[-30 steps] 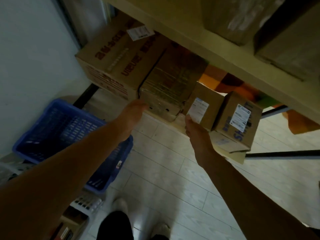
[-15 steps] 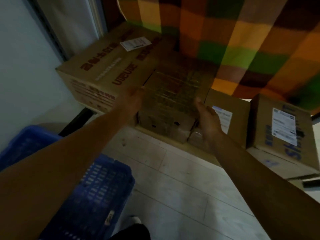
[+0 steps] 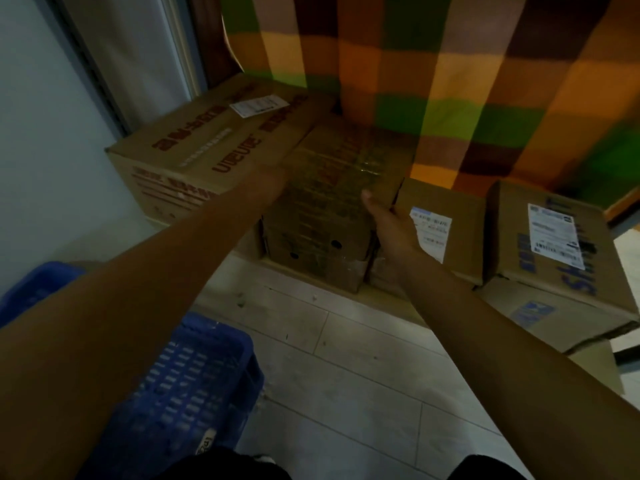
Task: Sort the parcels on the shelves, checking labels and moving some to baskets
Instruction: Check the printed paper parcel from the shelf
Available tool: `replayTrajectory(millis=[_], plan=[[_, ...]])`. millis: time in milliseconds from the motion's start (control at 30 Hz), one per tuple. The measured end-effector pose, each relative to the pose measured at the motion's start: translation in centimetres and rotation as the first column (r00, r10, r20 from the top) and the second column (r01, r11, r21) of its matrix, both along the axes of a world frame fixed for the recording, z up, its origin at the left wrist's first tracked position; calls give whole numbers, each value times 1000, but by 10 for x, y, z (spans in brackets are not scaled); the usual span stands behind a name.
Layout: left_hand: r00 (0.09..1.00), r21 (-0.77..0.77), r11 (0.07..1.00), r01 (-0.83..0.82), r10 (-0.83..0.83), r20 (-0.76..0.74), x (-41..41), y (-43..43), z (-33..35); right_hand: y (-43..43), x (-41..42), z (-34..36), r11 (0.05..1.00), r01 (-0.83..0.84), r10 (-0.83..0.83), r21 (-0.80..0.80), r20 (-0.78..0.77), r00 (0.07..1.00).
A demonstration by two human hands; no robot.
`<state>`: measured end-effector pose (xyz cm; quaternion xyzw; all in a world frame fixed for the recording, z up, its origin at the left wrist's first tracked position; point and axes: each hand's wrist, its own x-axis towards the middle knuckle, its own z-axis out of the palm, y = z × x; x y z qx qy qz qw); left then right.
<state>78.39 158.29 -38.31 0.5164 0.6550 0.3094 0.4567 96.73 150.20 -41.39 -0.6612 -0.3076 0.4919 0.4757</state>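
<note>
A tape-wrapped brown parcel [image 3: 332, 202] stands on the low shelf between a large carton with red print [image 3: 207, 150] and a smaller box with a white label [image 3: 446, 230]. My left hand [image 3: 270, 188] lies against the taped parcel's left side, its fingers hidden in the gap beside the large carton. My right hand [image 3: 388, 220] presses on the parcel's right side, thumb on top, fingers tucked between it and the labelled box. A further box with blue lettering [image 3: 554, 244] sits on the right.
A blue plastic basket [image 3: 194, 382] stands on the floor at lower left. A checked curtain [image 3: 450, 81] hangs behind the parcels. A pale wall is on the left. Light floor tiles lie in front of the shelf board [image 3: 388, 299].
The view has dropped from under the upper shelf toward the low shelf. Both hands moved from the shelf front onto the two sides of the taped parcel.
</note>
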Motion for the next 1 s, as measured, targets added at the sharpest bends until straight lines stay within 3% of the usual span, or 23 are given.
replayTrajectory(millis=[100, 333, 433, 600, 667, 867, 1000], plan=[[993, 61, 997, -37, 43, -110, -1, 3, -14, 4, 12, -10, 999, -36, 33, -35, -78, 996], [997, 69, 997, -33, 38, -69, 1, 8, -14, 7, 8, -12, 996, -84, 81, -15, -149, 985], [995, 109, 989, -104, 104, 7, -6, 8, 4, -2, 6, 14, 995, -95, 89, -26, -167, 982], [992, 148, 983, -112, 120, -43, -15, -22, 67, -37, 9, 86, 990, -80, 53, -113, -226, 973], [989, 121, 982, -145, 145, 8, -24, -40, 90, -49, 6, 108, 982, -86, 46, -165, -231, 972], [904, -239, 963, -124, 209, 373, -50, -107, 156, -107, -3, 160, 940, -72, -58, -332, -365, 929], [892, -516, 857, -18, 247, 379, -70, -164, 196, -158, -20, 186, 931, -85, -62, -356, -381, 922]])
